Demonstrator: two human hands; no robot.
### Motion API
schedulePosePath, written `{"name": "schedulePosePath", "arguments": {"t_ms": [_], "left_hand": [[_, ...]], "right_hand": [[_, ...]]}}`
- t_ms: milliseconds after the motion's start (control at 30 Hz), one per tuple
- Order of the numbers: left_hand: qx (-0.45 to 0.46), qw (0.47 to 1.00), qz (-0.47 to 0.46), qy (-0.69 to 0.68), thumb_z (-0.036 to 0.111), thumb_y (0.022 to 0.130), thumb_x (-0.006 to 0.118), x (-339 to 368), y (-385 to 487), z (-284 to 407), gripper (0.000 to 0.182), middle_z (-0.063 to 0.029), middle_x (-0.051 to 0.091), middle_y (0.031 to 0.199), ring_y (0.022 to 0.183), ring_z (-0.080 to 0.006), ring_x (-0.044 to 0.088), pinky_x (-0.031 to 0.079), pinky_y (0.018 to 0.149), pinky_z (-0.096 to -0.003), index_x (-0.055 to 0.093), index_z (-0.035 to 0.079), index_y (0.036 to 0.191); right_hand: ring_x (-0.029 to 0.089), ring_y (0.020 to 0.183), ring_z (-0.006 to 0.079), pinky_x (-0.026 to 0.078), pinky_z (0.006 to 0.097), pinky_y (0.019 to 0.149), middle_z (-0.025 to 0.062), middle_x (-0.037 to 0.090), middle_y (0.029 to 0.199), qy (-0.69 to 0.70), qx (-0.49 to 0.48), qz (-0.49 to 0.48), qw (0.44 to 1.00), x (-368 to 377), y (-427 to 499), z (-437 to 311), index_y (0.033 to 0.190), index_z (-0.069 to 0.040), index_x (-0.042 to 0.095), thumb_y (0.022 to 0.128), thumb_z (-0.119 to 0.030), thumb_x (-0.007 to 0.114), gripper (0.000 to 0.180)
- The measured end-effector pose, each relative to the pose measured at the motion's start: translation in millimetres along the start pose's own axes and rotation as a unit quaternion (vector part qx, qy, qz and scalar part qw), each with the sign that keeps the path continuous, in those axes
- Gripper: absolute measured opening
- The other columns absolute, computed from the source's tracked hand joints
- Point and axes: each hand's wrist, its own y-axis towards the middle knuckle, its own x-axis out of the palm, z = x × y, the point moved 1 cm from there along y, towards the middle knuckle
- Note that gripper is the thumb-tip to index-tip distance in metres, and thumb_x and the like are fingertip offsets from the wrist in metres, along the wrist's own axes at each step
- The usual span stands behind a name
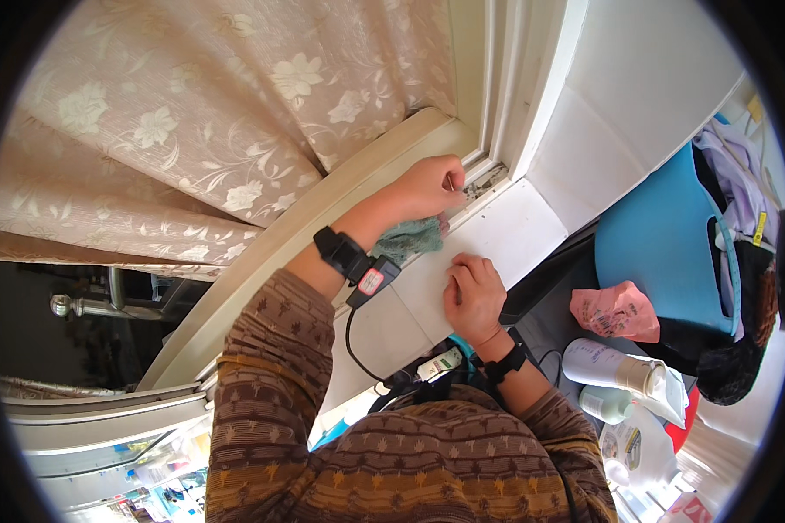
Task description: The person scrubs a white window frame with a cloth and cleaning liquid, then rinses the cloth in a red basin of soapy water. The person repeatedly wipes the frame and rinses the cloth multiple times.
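My left hand (pixel 435 188) is over the window track, its fingers curled and pinched together near the dirty corner. A thin bit of something shows by the fingertips, too small to name. Dark grime (pixel 487 182) lies in the track (pixel 471 208) just beyond that hand. Below the wrist, a crumpled green cloth (pixel 407 239) lies along the track, partly covered by the forearm. My right hand (pixel 476 297) rests on the white tiled sill (pixel 504 225) with its fingers curled in; nothing shows in it.
A floral curtain (pixel 235 124) hangs to the left, and a white window frame (pixel 549 85) rises ahead. On the right are a blue tub (pixel 661 242) with clothes, a pink crumpled bag (pixel 615 310) and several bottles (pixel 602 366). A black cable (pixel 350 343) runs from my left wrist device.
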Motion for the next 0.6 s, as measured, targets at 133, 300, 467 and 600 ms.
{"name": "schedulePosePath", "arguments": {"t_ms": [133, 300, 467, 600], "left_hand": [[-0.054, 0.979, 0.041, -0.191, 0.001, 0.080, 0.070, 5.3, -34.6, 5.2, 0.013, -0.0003, 0.059, 0.071, 0.061, -0.0089, 0.054, 0.043, 0.054, -0.0245, 0.057, 0.003, 0.082], [-0.063, 0.985, 0.093, -0.128, 0.003, 0.081, 0.071, 28.9, -86.4, 6.3, 0.015, -0.0003, 0.059, 0.068, 0.057, -0.0074, 0.052, 0.043, 0.051, -0.0241, 0.058, 0.002, 0.073], [-0.085, 0.989, 0.101, 0.064, 0.007, 0.083, 0.068, 51.4, -133.9, 4.1, 0.006, -0.0034, 0.058, 0.073, 0.065, -0.0175, 0.059, 0.047, 0.058, -0.0302, 0.063, 0.004, 0.082], [0.003, 0.972, 0.075, 0.223, 0.005, 0.079, 0.066, 49.4, -158.7, 10.5, 0.013, -0.0082, 0.057, 0.098, 0.092, -0.0288, 0.059, 0.049, 0.073, -0.0365, 0.064, 0.010, 0.090]], "right_hand": [[0.057, 0.079, 0.0290, 0.048, 0.0364, 0.066, 0.0074, 0.060, 0.094, -0.001, -0.006, 0.007, 1.000, 0.2, -0.8, -0.1, 0.081, -0.005, 0.058, 0.066, 0.003, 0.060, 0.018], [0.056, 0.081, 0.0278, 0.048, 0.0365, 0.069, 0.0063, 0.059, 0.094, -0.004, -0.004, 0.010, 1.000, 1.7, -3.3, 1.1, 0.080, -0.005, 0.057, 0.064, 0.001, 0.061, 0.018], [0.056, 0.082, 0.0284, 0.048, 0.0369, 0.070, 0.0070, 0.059, 0.095, 0.006, -0.012, 0.025, 1.000, 2.0, -4.7, 1.6, 0.082, -0.005, 0.058, 0.064, 0.001, 0.061, 0.020], [0.056, 0.083, 0.0285, 0.048, 0.0369, 0.070, 0.0073, 0.059, 0.095, 0.007, -0.015, 0.027, 1.000, 2.2, -5.4, 1.2, 0.083, -0.005, 0.058, 0.065, 0.002, 0.060, 0.019]]}}
